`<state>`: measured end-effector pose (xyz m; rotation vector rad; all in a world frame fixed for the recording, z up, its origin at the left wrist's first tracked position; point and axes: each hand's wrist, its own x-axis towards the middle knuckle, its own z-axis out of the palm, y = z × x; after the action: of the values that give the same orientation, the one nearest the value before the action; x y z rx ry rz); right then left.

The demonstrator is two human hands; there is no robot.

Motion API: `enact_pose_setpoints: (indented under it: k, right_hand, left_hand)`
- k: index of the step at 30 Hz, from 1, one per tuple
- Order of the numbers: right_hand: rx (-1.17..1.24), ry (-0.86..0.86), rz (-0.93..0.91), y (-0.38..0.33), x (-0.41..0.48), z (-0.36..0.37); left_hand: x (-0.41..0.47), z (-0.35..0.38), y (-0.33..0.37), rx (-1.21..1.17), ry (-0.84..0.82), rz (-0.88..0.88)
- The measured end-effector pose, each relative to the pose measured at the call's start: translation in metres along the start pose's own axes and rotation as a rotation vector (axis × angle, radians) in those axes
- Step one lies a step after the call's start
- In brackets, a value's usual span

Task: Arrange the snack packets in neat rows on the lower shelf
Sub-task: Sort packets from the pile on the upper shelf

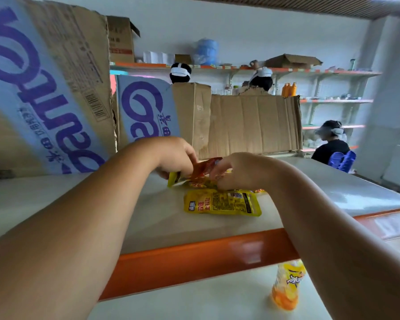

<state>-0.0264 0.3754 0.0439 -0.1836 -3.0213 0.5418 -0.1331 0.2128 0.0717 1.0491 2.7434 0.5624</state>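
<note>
Early going: left hand (pixel 174 158) and right hand (pixel 237 170) grip a red packet (pixel 202 168); a lone yellow packet (pixel 222 202) lies just nearer.

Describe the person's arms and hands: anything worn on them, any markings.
Both forearms are bare as far as the picture shows: no sleeves or cuffs. The left hand and the right hand wear no gloves. No watch, bracelet or band shows on either wrist, and no rings are visible, though some fingers are partly hidden. No tattoos or markings can be seen.
</note>
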Motion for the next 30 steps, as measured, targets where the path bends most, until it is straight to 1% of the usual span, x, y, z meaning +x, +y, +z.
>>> enact_pose_setpoints:
  k: [2, 4, 6, 8, 12, 16, 19, 21, 23, 24, 25, 26, 29, 30]
  right_hand:
    - [0.053, 0.028, -0.026, 0.001, -0.001, 0.001]
    - [0.070, 0.049, -0.034, 0.003, 0.000, 0.001]
    - [0.021, 0.104, -0.021, 0.007, 0.003, 0.001]
    - [-0.027, 0.131, -0.013, 0.012, 0.005, 0.002]
    - [-0.086, 0.099, 0.027, 0.014, 0.006, 0.003]
    - [0.027, 0.254, 0.032, 0.018, 0.010, 0.001]
    - [0.189, 0.470, 0.099, 0.017, 0.011, -0.006]
    - [0.334, 0.569, 0.137, 0.015, 0.010, -0.011]
    - [0.582, 0.547, 0.166, 0.012, 0.007, -0.013]
    - [0.652, 0.502, 0.180, 0.012, 0.006, -0.012]
    - [0.645, 0.455, 0.186, 0.012, 0.006, -0.010]
    - [0.546, 0.388, 0.182, 0.014, 0.008, -0.007]
    - [0.116, 0.161, 0.116, 0.016, 0.009, -0.003]
    - [0.053, 0.126, 0.096, 0.014, 0.008, -0.002]
  left_hand:
    - [0.000, -0.001, 0.000, 0.000, -0.128, -0.062]
    - [0.000, -0.003, -0.003, 0.000, -0.208, -0.070]
    - [0.004, -0.001, -0.005, 0.044, -0.212, -0.040]
    - [0.007, 0.006, -0.005, 0.087, -0.182, -0.005]
    - [0.010, 0.012, -0.004, 0.121, -0.133, 0.034]
    - [0.009, 0.006, -0.010, 0.117, -0.090, 0.001]
    - [0.008, 0.005, -0.014, 0.113, -0.062, -0.063]
    - [0.009, 0.006, -0.014, 0.100, -0.074, -0.083]
    - [0.010, 0.007, -0.012, 0.071, -0.086, -0.081]
    - [0.011, 0.008, -0.011, 0.057, -0.090, -0.077]
    - [0.011, 0.009, -0.010, 0.049, -0.094, -0.075]
    - [0.011, 0.011, -0.009, 0.044, -0.096, -0.074]
    - [0.011, 0.012, -0.009, 0.054, -0.083, -0.059]
    - [0.011, 0.011, -0.009, 0.056, -0.081, -0.057]
